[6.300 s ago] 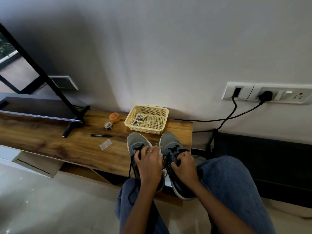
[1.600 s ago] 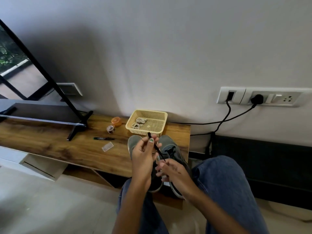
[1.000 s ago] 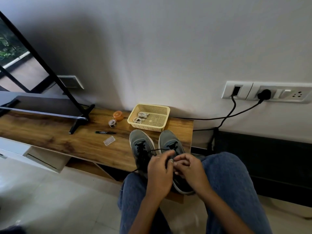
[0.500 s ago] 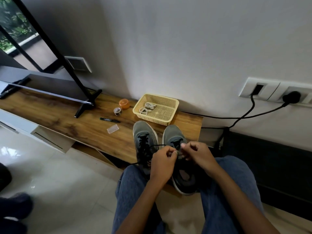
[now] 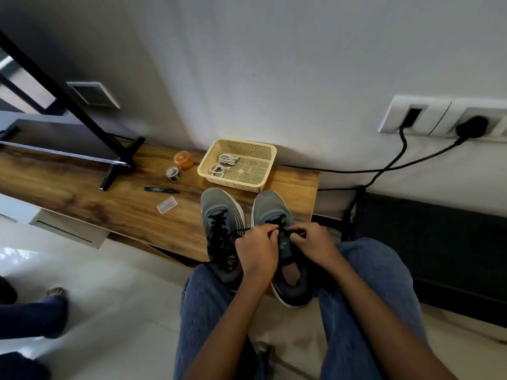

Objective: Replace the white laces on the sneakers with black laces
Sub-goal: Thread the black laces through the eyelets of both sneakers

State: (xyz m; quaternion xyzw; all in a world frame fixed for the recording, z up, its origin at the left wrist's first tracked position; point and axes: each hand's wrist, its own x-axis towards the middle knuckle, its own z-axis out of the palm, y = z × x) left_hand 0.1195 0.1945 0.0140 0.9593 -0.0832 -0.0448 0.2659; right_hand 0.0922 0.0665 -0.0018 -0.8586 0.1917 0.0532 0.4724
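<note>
While both hands pinch the black lace (image 5: 241, 230) over the right sneaker (image 5: 277, 229), at six o'clock from the basket (image 5: 267, 171), left hand (image 5: 256, 252) and right hand (image 5: 315, 246) should pull evenly, keeping it flat.

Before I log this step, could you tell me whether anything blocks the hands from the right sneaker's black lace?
Nothing visible does: the left hand and right hand already pinch the black lace over the right sneaker.

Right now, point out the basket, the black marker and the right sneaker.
basket (image 5: 267, 154), head view, on its far right rim.
black marker (image 5: 160, 190), head view, middle of its barrel.
right sneaker (image 5: 270, 205), head view, on its grey toe.
</note>
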